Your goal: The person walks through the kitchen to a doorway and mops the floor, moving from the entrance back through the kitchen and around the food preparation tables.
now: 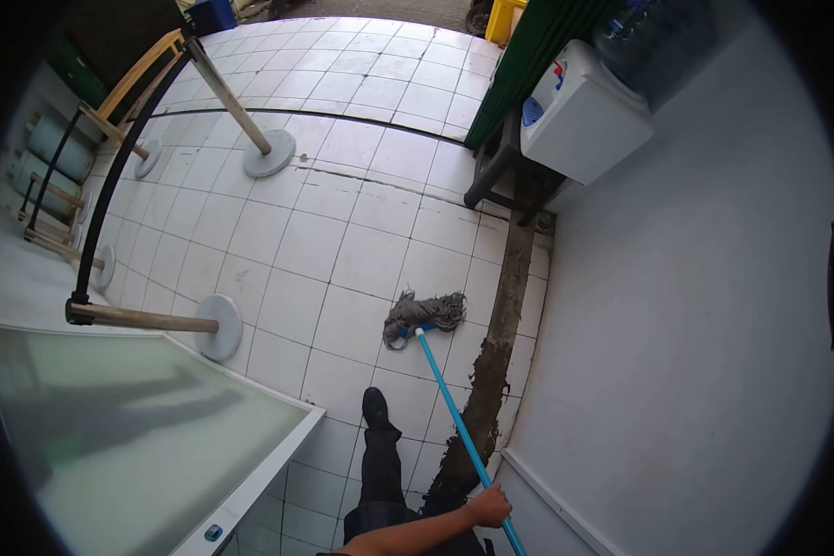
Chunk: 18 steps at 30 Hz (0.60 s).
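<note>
A mop with a blue pole (454, 412) slants up from the bottom edge to its grey string head (423, 313), which lies on the white tiled floor (357, 250). Fingers are wrapped round the pole low in the view; this hand (489, 507) looks like my left hand, as its forearm comes in from the lower left. The pole runs on below it and out of the frame. My right hand is not in the picture. One dark shoe (374, 408) stands on the tiles to the left of the pole.
Left are posts on round bases (219, 327) with a black belt (111, 185), and a frosted glass panel (148, 417). A white water dispenser (584, 116) sits on a dark stool (502, 167) at upper right. A broken dark floor strip (497, 357) runs beside the right wall (686, 324).
</note>
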### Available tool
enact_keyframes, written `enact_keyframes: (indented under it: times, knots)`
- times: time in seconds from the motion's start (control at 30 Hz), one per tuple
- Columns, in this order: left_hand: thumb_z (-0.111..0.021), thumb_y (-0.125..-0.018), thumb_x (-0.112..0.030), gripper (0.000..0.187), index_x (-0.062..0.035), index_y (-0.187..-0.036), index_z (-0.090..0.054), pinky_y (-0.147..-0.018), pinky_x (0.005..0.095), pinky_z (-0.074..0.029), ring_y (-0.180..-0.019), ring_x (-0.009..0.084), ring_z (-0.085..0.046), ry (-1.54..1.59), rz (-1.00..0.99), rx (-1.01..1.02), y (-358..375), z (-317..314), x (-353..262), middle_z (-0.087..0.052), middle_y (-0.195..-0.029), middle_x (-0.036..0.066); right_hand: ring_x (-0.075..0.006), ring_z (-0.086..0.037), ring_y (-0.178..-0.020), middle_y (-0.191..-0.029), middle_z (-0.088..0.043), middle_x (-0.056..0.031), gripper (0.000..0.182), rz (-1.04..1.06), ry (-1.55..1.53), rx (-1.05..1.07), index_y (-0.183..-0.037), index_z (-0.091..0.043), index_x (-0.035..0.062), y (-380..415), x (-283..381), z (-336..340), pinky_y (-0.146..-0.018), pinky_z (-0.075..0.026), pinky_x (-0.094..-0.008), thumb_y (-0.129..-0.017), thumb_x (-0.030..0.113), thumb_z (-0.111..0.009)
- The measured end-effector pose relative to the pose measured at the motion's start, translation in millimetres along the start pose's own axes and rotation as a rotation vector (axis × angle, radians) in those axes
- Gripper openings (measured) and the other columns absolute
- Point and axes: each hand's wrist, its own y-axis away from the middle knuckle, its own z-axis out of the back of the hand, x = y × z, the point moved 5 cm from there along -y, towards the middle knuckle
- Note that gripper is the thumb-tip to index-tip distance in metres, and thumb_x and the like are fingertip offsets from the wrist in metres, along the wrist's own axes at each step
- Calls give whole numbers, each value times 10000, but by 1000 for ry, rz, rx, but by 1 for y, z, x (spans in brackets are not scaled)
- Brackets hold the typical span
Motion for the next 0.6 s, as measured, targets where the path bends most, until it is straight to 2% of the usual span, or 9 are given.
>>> enact_keyframes:
  times: [0.03, 0.07, 0.1, 0.17, 0.27, 0.37, 0.43, 0.5, 0.6]
  knots:
    - [-643, -718, -255, 165, -120, -622, -640, -714, 368, -397, -641, 237, -611, -41, 20, -4, -1, 27, 28, -609, -601, 68, -173, -501, -610, -723, -507, -58, 379, -131, -102, 235, -1118, -563, 133, -12, 7, -27, -539, -441, -291, -971, 461, -443]
    - [-666, -712, -270, 162, -127, -639, -644, -725, 358, -397, -674, 227, -608, -86, 37, -4, 0, 56, 61, -619, -625, 59, -172, -501, -612, -726, -508, -59, 372, -126, -67, 262, -1114, -565, 134, -28, 18, -54, -537, -439, -291, -973, 456, -444]
    - [-671, -707, -282, 164, -139, -631, -644, -739, 357, -396, -690, 224, -614, -187, 34, 35, 1, 89, 96, -624, -628, 59, -171, -502, -613, -730, -508, -59, 366, -97, -7, 243, -1111, -567, 134, -49, 31, -87, -535, -438, -291, -974, 450, -444]
    - [-678, -669, -276, 141, -144, -630, -650, -736, 379, -421, -705, 243, -623, -262, 98, 94, -2, 136, 194, -638, -657, 61, -69, -281, -406, -561, -339, 11, 312, 109, 293, -59, -1021, -493, 105, -111, 72, -196, -320, -219, -201, -999, 412, -444]
    - [-676, -659, -231, 97, -137, -651, -656, -832, 384, -453, -837, 255, -609, -510, 191, 48, -10, 268, 321, -653, -739, 74, -51, -267, -376, -547, -341, 19, 319, 191, 405, 10, -988, -519, 104, -216, 157, -319, -296, -214, -183, -999, 415, -446]
    - [-699, -700, -157, 343, -130, -1032, -619, -1020, 437, -391, -1208, 303, -510, -742, 482, -176, -8, 391, 443, -595, -1164, 143, -49, -271, -387, -557, -341, 29, 313, 261, 524, 180, -1001, -474, 85, -317, 249, -454, -281, -223, -185, -995, 399, -461]
    - [-784, -657, -133, 513, -264, -1119, -605, -917, 429, -454, -1268, 308, -465, -823, 759, -201, -6, 461, 492, -468, -1389, 118, -47, -264, -398, -568, -338, 26, 316, 268, 498, 202, -997, -465, 68, -375, 291, -539, -288, -209, -184, -998, 385, -459]
    - [-760, -718, -154, 510, -362, -1158, -608, -791, 413, -466, -1249, 271, -473, -836, 943, -158, -3, 499, 524, -371, -1483, 116, -41, -258, -406, -566, -334, 33, 316, 215, 435, 237, -962, -456, 66, -419, 310, -600, -301, -185, -187, -1003, 379, -442]
    - [-755, -743, -204, 458, -372, -1150, -627, -1001, 512, -349, -1399, 294, -278, -919, 1039, -79, 10, 498, 537, -246, -1557, 108, -51, -236, -390, -546, -308, 42, 340, 305, 459, 118, -922, -448, 89, -462, 297, -608, -312, -167, -205, -989, 423, -451]
